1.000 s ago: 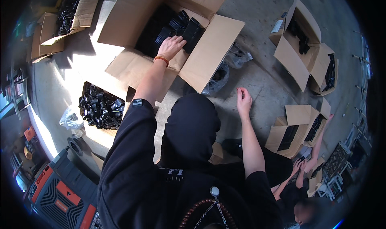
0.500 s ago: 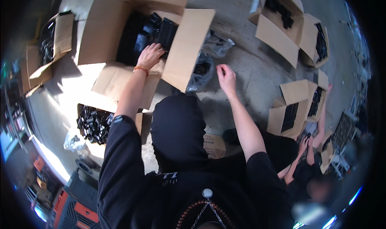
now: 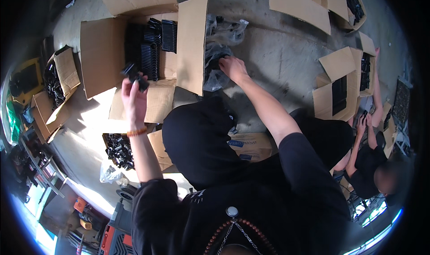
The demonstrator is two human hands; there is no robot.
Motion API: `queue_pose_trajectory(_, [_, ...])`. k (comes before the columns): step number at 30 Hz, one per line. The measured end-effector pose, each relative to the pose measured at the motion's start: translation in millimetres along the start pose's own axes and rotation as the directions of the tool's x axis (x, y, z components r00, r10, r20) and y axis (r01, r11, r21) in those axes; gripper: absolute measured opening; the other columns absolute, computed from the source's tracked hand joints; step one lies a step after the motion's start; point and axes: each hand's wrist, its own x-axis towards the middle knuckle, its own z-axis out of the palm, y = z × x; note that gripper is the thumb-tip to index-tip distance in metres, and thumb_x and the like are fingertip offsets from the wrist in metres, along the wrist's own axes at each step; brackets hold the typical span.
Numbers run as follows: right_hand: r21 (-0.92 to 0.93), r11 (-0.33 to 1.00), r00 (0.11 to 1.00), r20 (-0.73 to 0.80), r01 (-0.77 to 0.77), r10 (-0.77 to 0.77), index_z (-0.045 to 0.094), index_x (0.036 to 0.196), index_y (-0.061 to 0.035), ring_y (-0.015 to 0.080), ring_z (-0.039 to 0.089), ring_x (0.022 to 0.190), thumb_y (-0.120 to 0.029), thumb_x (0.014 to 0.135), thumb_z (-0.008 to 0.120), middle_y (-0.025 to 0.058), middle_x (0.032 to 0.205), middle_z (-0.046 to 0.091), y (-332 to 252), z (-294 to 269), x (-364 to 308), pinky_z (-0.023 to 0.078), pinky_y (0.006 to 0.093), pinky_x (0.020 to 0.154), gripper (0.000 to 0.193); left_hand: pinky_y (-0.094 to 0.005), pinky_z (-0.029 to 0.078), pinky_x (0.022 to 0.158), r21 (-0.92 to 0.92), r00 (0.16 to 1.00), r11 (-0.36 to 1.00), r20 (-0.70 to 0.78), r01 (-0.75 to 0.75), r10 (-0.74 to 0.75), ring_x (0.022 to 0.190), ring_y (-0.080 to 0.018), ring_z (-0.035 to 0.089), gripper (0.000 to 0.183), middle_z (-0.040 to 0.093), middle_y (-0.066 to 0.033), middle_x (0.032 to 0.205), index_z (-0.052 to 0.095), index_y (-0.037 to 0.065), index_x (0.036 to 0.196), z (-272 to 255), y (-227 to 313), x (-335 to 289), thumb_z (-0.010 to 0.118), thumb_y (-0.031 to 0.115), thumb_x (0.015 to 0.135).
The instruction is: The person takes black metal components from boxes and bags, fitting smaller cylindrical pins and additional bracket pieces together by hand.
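Observation:
My left hand (image 3: 133, 97) is raised over a flap of the large open cardboard box (image 3: 102, 53) and grips a small black plastic part (image 3: 135, 75). Rows of black plastic parts (image 3: 152, 47) stand packed inside that box. My right hand (image 3: 233, 68) reaches to the right of the box and rests on a clear plastic bag (image 3: 217, 60) holding more black parts on the concrete floor. My black hood (image 3: 201, 143) hides the ground between my arms.
A pile of loose black parts (image 3: 118, 150) lies in a box at my lower left. More open boxes of black parts stand at the left (image 3: 58, 82) and right (image 3: 342, 89). Another person (image 3: 369, 165) in black sits at the right, handling parts.
My left hand came out of the big box holding a black part and rose toward me. My right hand moved up the floor onto the plastic bag.

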Motion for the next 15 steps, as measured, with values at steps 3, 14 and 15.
queue_pose_trajectory(3, [-0.194,0.981,1.0,0.002,0.014,-0.013,0.069,0.098,-0.0121,0.0249,0.065,0.099,-0.015,0.087,0.058,0.0052,0.099,0.067,-9.4,19.2,10.1,0.054,0.0392,0.079,0.015,-0.0393,0.049,0.098,-0.021,0.997,0.997,-0.025,-0.075,0.074,0.115,-0.0244,0.056,0.051,0.052,-0.011,0.129,0.044,0.009,0.135,22.6,25.6,-43.7,0.068,0.01,0.09])
queue_pose_trajectory(14, [-0.427,0.886,0.983,0.107,0.181,-0.149,0.067,0.091,-0.0088,0.0207,0.066,0.091,-0.015,0.085,0.058,0.0067,0.09,0.069,-12.8,18.5,2.8,0.055,0.0338,0.069,0.012,-0.0307,0.042,0.081,-0.19,0.986,0.968,-0.001,-0.161,0.164,0.092,-0.0146,0.046,0.072,0.045,-0.0038,0.11,0.045,0.006,0.133,107.4,70.4,-115.5,0.085,0.021,0.076])
queue_pose_trajectory(15, [-0.328,0.933,0.989,0.034,0.149,-0.146,0.068,0.089,-0.008,0.024,0.069,0.087,-0.016,0.085,0.059,0.0091,0.082,0.07,-8.2,16.5,1.5,0.056,0.0371,0.07,0.012,-0.0302,0.042,0.079,-0.225,0.988,0.963,0.019,-0.148,0.156,0.089,-0.0141,0.045,0.067,0.043,-0.0028,0.105,0.048,0.009,0.128,116.4,70.7,-117.6,0.086,0.022,0.074])
